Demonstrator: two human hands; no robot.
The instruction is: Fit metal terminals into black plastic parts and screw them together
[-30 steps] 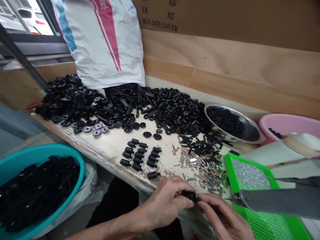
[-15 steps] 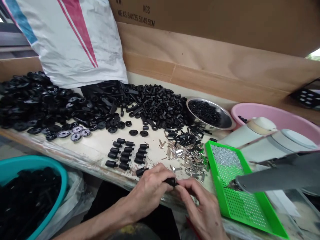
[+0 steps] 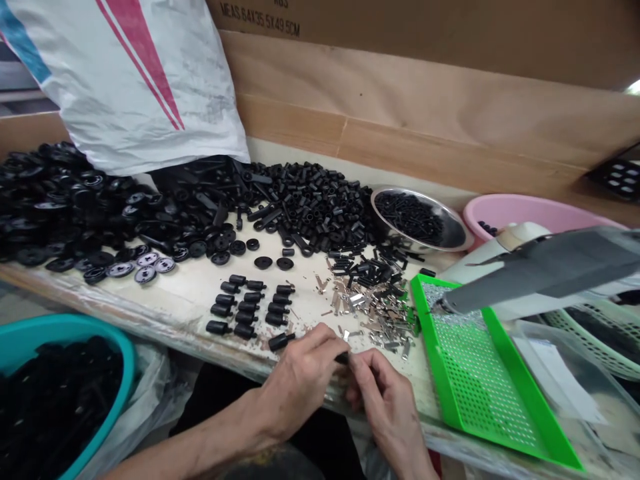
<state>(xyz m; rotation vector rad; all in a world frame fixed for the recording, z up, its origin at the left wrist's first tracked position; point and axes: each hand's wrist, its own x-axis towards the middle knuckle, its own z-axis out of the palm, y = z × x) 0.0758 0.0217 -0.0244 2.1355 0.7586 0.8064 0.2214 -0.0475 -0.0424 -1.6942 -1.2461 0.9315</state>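
Basically, the left hand [image 3: 300,380] and right hand [image 3: 385,400] sit close together, fingertips pinching one small black plastic part [image 3: 343,358] between them. A loose black peg [image 3: 281,341] lies just beyond the left hand, silver metal clips [image 3: 377,313] ahead of the right, green perforated tray [image 3: 440,373] to its right.

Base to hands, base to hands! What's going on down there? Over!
Left hand and right hand pinching small black plastic part. Black plastic stud lying by left hand. Loose metal pieces just ahead.
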